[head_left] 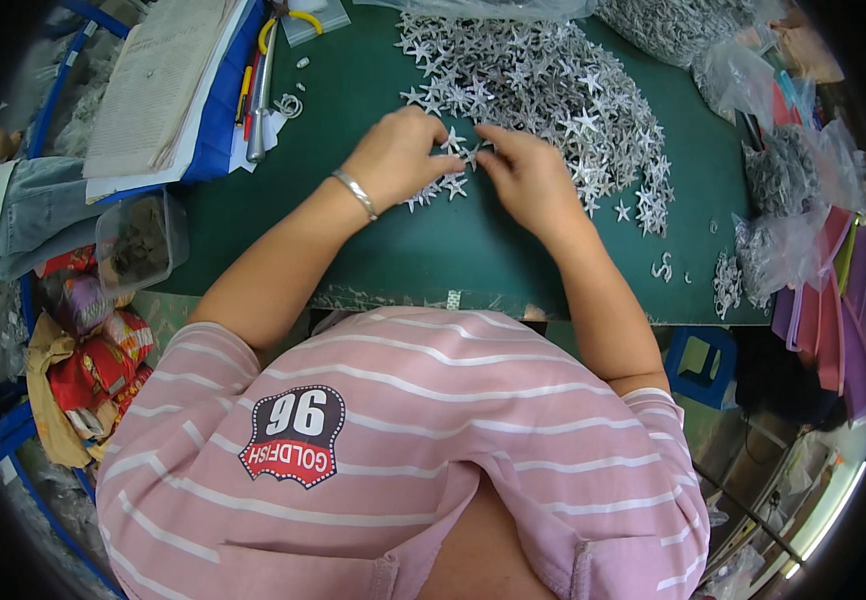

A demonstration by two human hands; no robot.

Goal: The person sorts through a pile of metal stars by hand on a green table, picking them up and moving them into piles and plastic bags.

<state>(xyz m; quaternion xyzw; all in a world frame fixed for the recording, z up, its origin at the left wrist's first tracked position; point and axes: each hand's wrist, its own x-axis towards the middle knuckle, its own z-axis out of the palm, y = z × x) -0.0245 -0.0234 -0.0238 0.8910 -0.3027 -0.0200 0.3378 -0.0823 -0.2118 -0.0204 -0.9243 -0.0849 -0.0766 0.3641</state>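
Observation:
My left hand (398, 152), with a silver bangle (355, 195) on its wrist, is over the table with thumb and forefinger apart. A silver starfish-shaped charm (453, 140) shows in the gap between them; no grip on it is visible. Facing it, my right hand (531, 178) has thumb and forefinger pinched at the edge of another small starfish charm (471, 154); its other fingers are curled under. A few more starfish charms (452, 185) lie just below my left thumb. Beyond both hands spreads a large heap of the same charms (543, 90).
The green table (373, 260) carries bags of grey metal pieces (668, 35) at the far right. Scissors (298, 25), a tapered metal rod (261, 105) and papers (158, 75) lie left. Beside the table's left edge is a clear plastic tub (143, 240); small hooks (662, 266) lie right.

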